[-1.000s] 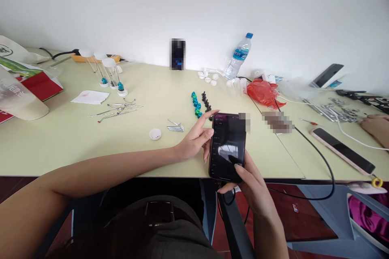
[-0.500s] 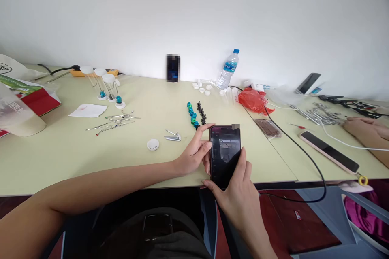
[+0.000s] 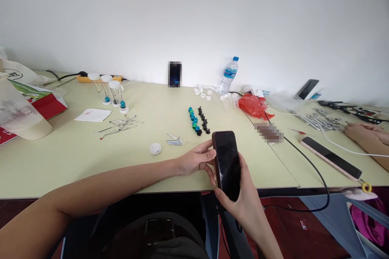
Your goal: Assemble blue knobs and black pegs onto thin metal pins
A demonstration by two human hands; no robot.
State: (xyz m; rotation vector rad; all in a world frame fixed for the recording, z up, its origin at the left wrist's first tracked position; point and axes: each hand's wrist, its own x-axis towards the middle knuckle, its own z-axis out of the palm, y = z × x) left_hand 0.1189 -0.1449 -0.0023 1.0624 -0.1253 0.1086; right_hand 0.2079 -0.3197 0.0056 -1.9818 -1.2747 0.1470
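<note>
A smartphone [image 3: 227, 166] in a brown case is held upright over the table's front edge, its screen dark. My left hand [image 3: 199, 160] grips its left side, thumb on the edge and fingers behind. Around the lower right side wraps my right hand [image 3: 243, 186], its thumb across the bottom. Just beyond the phone lie a row of blue-green small parts [image 3: 193, 120] and a row of black ones [image 3: 204, 120]. Left of my left hand are several hex keys [image 3: 174, 140] and a round white lid [image 3: 155, 148].
Thin metal tools [image 3: 121, 125], a paper sheet [image 3: 92, 115] and capped clear tubes [image 3: 114, 95] stand or lie left. A water bottle [image 3: 229, 76], red plastic bag [image 3: 253, 105] and black cable [image 3: 310, 170] are right. Another person's hands [image 3: 364, 131] rest at far right.
The phone's screen has gone from a lit picture to dark. Both hands have shifted slightly right and down with the phone; the whole view has moved a little.
</note>
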